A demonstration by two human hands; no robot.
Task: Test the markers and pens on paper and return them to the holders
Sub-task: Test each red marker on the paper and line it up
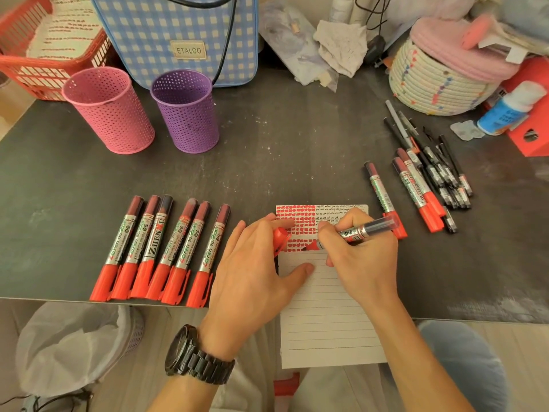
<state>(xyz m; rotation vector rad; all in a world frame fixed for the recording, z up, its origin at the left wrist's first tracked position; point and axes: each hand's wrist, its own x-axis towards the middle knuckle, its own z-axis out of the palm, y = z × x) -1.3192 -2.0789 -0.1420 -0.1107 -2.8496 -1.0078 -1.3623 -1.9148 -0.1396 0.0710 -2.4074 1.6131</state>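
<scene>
Pink holder, purple holder: well beyond the left hand.
Row: capped markers left of it, at the table edge; a wrist nudge could roll them off.
Left hand: clutches the cap, thumb pressing the paper.
Paper: overhangs the edge; may slip if the thumb lifts.
Right hand: grips the marker, tip on paper.
Pile: right of it.

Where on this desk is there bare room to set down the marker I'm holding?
Bare table lies between the purple holder, the paper and the pen pile; more lies right of the paper, in front of that pile. Crowded: the marker row on the left, and the back edge.
</scene>
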